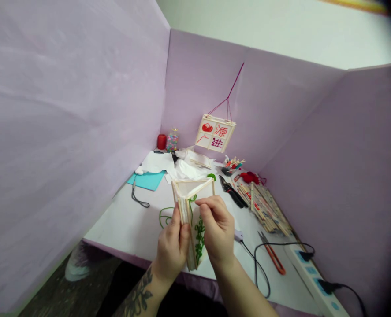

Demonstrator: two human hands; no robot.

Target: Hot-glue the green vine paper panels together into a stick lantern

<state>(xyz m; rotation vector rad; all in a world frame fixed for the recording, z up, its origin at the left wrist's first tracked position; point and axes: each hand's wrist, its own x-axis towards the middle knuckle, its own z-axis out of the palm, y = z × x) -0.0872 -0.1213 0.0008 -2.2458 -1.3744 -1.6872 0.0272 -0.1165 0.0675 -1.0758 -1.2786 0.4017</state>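
The held frame (194,230) is white with a green, seemingly leafy pattern; the walls (76,88) pale lilac.

Four-field hanging panel (215,133): the upper right bore 源 and the lower left 广, both in red; the lower right bore a purple character, apparently 進. Red marks on the stick pile (268,212) were illegible.

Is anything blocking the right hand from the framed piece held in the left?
Nothing visible is. The right hand is at the framed piece, close to its green strand, though contact is unclear. The left hand grips one edge, apart from that spot; the pruners lie off to the right.
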